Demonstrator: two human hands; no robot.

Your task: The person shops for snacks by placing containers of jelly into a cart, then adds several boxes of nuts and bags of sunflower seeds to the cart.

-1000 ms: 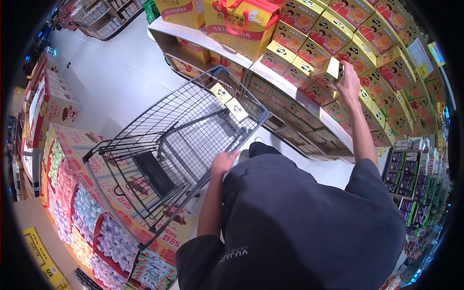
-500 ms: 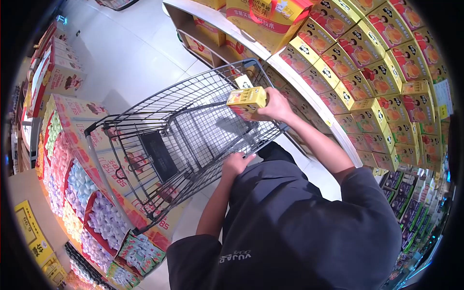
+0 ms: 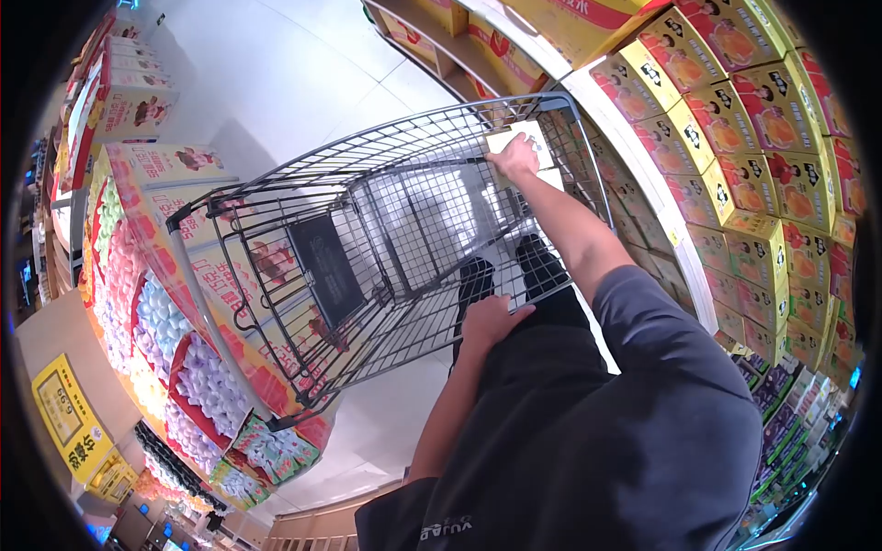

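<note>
A black wire shopping cart (image 3: 395,230) stands in front of me. My right hand (image 3: 516,158) reaches inside its far right end, fingers closed on a yellow box (image 3: 524,136). Part of that box is hidden by the hand, and another pale box surface shows just below it. My left hand (image 3: 494,320) rests by the cart's near side rail, thumb spread from the fingers, with nothing visible in it.
Shelves of stacked yellow boxes (image 3: 781,110) curve along the right. At the left is a display of wrapped candies (image 3: 197,381) beside large printed cartons (image 3: 175,163). A yellow price sign (image 3: 69,413) stands at lower left. Pale floor tiles (image 3: 276,73) lie beyond the cart.
My right hand has lowered the yellow box from above the cart into its far end. The view has shifted, and more of my legs shows through the wire.
</note>
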